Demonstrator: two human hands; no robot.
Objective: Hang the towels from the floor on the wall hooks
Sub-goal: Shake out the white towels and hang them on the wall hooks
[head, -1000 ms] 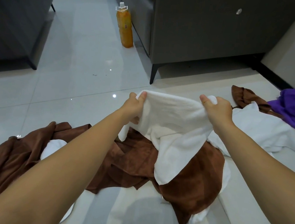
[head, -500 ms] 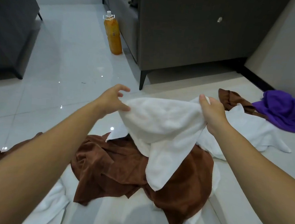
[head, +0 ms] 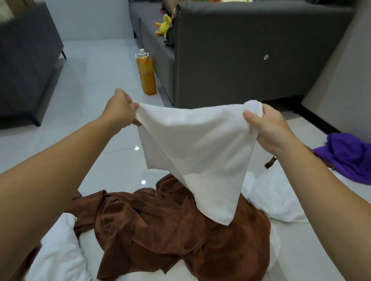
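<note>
In the head view, the person looks to be at the pick-up step. A white towel (head: 199, 154) hangs in the middle of the frame, stretched between the two hands. The left hand (head: 120, 110) pinches its left corner. The right hand (head: 267, 129) grips its bunched right corner. The towel's low tip hangs in front of a brown towel (head: 173, 232) lying on the floor (head: 90, 101) at the bottom. A purple towel (head: 351, 160) lies at the right edge. No wall hooks show, so next the person likely must find one and carry the white towel there.
</note>
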